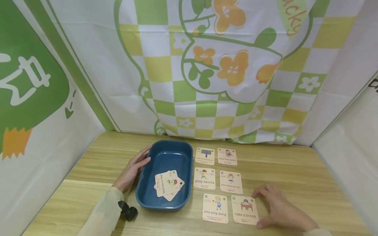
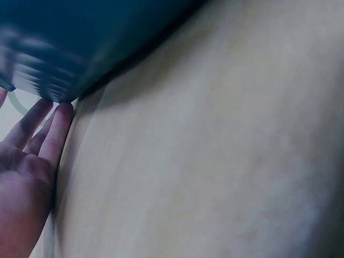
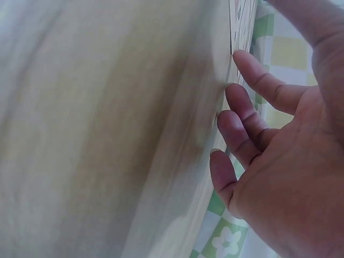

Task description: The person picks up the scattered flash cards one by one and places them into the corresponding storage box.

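A deep blue plastic basin [image 1: 144, 183] stands left of centre, with several picture cards [image 1: 168, 185] in a loose overlapping pile inside; the top one reads "play on the slide". My left hand [image 1: 134, 168] rests against the basin's left side, its fingers fairly straight, touching the outer wall [image 2: 80, 48] in the left wrist view. At the lower right, my right hand [image 1: 279, 208] lies with thumb and fingers spread beside the "take a break" card [image 1: 245, 216], fingertips near its right corners. Only the hand's palm side [image 3: 290, 161] and bent fingers show in the right wrist view.
Beside the basin, cards form two columns: "play ping-pong" [image 1: 215, 214], "play tennis" [image 1: 204, 182], "play skipping rope" [image 1: 231, 186], "play the violin" [image 1: 227, 159] and a blackboard card [image 1: 204, 159]. A black device [image 1: 127, 211] sits at my left wrist. A patterned cloth [image 1: 206, 114] hangs behind the wooden table [image 1: 97, 154].
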Demonstrator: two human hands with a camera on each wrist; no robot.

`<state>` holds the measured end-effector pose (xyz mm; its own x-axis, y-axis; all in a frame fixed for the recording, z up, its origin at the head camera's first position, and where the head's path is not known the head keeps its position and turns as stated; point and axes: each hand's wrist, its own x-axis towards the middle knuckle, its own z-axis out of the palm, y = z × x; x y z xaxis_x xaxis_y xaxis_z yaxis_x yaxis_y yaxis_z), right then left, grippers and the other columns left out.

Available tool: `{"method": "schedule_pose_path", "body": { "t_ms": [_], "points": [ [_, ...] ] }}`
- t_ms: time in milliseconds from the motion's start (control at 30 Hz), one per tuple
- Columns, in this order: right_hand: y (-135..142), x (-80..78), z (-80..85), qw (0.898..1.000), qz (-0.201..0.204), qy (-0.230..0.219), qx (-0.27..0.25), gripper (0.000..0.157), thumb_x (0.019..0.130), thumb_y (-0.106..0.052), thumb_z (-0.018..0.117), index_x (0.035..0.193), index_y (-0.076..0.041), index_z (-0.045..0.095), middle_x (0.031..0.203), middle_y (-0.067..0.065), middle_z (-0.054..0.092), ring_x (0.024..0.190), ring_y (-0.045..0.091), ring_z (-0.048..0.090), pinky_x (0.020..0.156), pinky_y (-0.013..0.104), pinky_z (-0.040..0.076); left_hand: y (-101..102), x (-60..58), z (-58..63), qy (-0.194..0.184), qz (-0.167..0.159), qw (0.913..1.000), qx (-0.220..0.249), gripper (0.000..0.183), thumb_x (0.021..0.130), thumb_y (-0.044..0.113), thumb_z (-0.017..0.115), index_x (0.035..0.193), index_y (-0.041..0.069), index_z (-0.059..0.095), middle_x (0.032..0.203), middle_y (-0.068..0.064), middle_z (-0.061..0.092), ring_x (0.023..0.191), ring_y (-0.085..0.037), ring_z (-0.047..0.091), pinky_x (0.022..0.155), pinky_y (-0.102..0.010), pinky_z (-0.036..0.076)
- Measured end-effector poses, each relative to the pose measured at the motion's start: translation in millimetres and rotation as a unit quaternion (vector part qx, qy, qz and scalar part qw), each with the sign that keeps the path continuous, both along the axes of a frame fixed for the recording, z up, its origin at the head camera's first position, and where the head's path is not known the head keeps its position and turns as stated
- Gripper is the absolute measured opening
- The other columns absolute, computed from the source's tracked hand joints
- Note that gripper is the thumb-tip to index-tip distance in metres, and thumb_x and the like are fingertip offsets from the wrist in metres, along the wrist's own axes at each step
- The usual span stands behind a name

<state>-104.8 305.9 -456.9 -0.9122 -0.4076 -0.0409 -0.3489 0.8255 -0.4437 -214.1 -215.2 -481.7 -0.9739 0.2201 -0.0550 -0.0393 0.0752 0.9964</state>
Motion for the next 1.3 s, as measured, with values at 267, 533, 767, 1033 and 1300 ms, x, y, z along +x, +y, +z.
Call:
{"method": "schedule_pose_path", "body": {
  "t_ms": [267, 533, 767, 1033, 1300],
  "points": [
    [-1.3, -2.0, 2.2, 1.000, 0.009, -0.017, -0.006, 0.077, 0.052, -0.066, 0.086, 0.112, -0.025, 0.060, 0.117, -0.005, 0.049, 0.114, 0.027, 0.047, 0.094, 0.059, 0.038, 0.6, 0.0, 0.6, 0.003, 0.001, 1.0000, 0.000, 0.057, 0.108, 0.027, 0.050, 0.161, 0.021, 0.031, 0.167, -0.015, 0.018, 0.152, -0.039, 0.018, 0.118, -0.056, 0.019],
    [-2.2, -2.3, 3.2, 1.000, 0.013, -0.019, -0.015, 0.080, 0.053, -0.065, 0.086, 0.114, -0.021, 0.056, 0.116, -0.007, 0.048, 0.114, 0.022, 0.046, 0.098, 0.058, 0.038, 0.9, 0.7, 2.3, 0.003, 0.001, 1.0000, -0.005, 0.057, 0.108, 0.028, 0.050, 0.161, 0.021, 0.031, 0.167, -0.015, 0.017, 0.152, -0.039, 0.016, 0.119, -0.057, 0.017],
    [-1.7, -2.9, 2.9, 0.999, -0.007, -0.037, -0.031, 0.070, 0.061, -0.055, 0.090, 0.110, -0.021, 0.054, 0.113, -0.007, 0.051, 0.108, 0.018, 0.046, 0.099, 0.049, 0.041, 0.3, 0.4, 1.5, 0.001, 0.002, 1.0000, -0.006, 0.058, 0.107, 0.030, 0.051, 0.161, 0.021, 0.031, 0.167, -0.015, 0.017, 0.153, -0.038, 0.015, 0.119, -0.057, 0.016],
    [4.9, -9.6, 1.1, 0.992, 0.030, -0.051, -0.112, 0.043, 0.082, -0.044, 0.081, 0.104, -0.018, 0.055, 0.102, -0.007, 0.056, 0.099, 0.012, 0.052, 0.093, 0.031, 0.046, -0.3, 0.4, 0.0, 0.001, 0.000, 1.0000, -0.005, 0.058, 0.107, 0.031, 0.052, 0.160, 0.021, 0.032, 0.167, -0.016, 0.017, 0.152, -0.039, 0.017, 0.118, -0.058, 0.019],
    [6.9, -13.2, 6.6, 0.979, 0.071, -0.060, -0.182, 0.021, 0.093, -0.022, 0.074, 0.100, -0.014, 0.056, 0.093, -0.006, 0.059, 0.089, 0.010, 0.057, 0.078, 0.029, 0.049, -0.5, 0.1, 0.1, 0.002, 0.000, 1.0000, -0.005, 0.058, 0.107, 0.031, 0.052, 0.160, 0.021, 0.032, 0.167, -0.017, 0.018, 0.151, -0.040, 0.020, 0.117, -0.057, 0.021]
  ]
}}
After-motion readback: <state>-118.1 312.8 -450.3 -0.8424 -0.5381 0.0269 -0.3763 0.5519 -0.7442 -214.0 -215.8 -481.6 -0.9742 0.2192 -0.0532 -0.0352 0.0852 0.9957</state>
